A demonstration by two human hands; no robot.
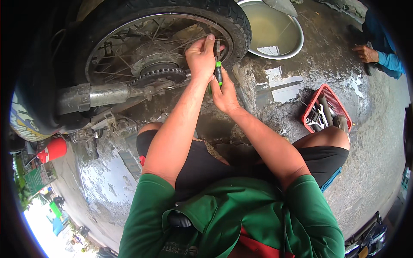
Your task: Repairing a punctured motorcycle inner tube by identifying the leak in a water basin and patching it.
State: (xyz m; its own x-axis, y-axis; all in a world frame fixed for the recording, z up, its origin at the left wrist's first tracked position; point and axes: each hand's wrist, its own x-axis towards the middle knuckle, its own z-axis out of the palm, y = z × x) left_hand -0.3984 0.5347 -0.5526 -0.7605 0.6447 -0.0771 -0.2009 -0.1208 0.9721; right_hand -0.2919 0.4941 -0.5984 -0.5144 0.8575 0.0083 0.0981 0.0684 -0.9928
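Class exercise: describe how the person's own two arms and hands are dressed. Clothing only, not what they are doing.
Both forearms are bare, and the left hand and right hand wear no gloves. Short green sleeves end above the elbows. No watch or rings are visible.

Tool handle [219, 71] — green over black. Tyre [232, 19] black, spokes silver. Tool basket [325, 107] red. Basin [275, 32] pale metal. Shirt [232, 219] green — shorts [206, 163] black.
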